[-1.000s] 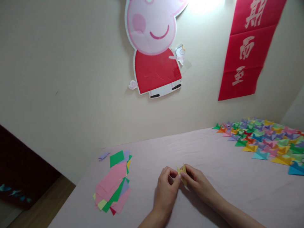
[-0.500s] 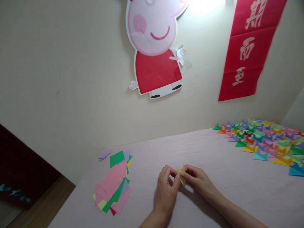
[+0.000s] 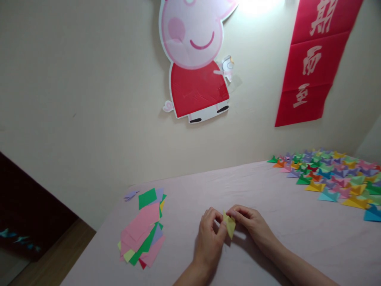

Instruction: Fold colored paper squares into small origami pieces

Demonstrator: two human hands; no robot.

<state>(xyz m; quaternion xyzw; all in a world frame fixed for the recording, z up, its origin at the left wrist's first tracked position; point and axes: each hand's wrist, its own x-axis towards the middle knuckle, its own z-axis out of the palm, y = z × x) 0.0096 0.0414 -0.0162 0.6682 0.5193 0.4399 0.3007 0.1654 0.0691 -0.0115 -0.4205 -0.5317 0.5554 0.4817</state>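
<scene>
A small folded yellow paper piece [image 3: 230, 227] is pinched between both my hands just above the pink cloth-covered table [image 3: 285, 238]. My left hand [image 3: 210, 240] grips its left side with thumb and fingers closed. From the right, my right hand [image 3: 253, 226] holds the top edge with its fingertips pressed together. The paper's point hangs downward between the two hands.
A loose stack of flat coloured paper squares [image 3: 144, 228] lies to the left, with a small purple folded piece [image 3: 131, 195] beyond it. Several folded paper figures [image 3: 336, 178] in rows cover the far right. Wall with a cartoon pig cutout [image 3: 196, 59] and red banner [image 3: 315, 59] behind.
The yellow paper has turned and now hangs lower between my fingers, showing more of its face. My hands stayed in the same spot, fingers shifting slightly.
</scene>
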